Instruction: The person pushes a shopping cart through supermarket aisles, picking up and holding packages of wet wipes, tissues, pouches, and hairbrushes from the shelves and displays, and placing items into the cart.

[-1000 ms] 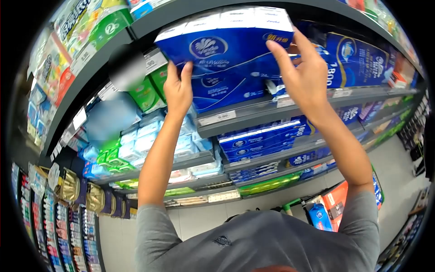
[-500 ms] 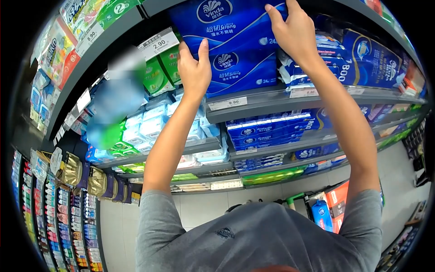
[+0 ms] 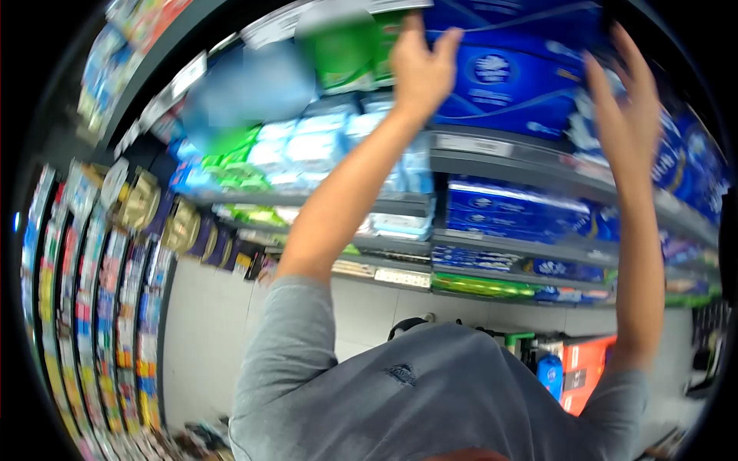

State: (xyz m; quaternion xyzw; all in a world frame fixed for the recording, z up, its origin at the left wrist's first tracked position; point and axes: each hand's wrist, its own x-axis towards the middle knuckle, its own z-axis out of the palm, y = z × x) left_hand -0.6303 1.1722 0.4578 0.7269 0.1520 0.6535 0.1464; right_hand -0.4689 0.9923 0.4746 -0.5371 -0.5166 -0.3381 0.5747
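My left hand point(image 3: 424, 65) is at the left edge of the upper blue tissue pack point(image 3: 515, 23), its thumb and a finger spread apart. On the right, my right hand point(image 3: 626, 100) has its fingers apart beside the packs, blurred by motion, with nothing in it. The upper pack rests on a second blue pack point(image 3: 500, 88) on the shelf. Its top is cut off by the frame edge. A price label point(image 3: 474, 145) lies on the shelf edge below them.
Light blue and white packs point(image 3: 315, 150) fill the shelf at left. More blue packs point(image 3: 523, 211) lie on lower shelves. A cart with an orange box point(image 3: 588, 361) stands at lower right. Racks of small goods point(image 3: 100, 307) stand at far left.
The upper blue pack has gone from being held between both hands to lying on the lower one. My right hand has come off it. The view has swung, shifting the shelves right.
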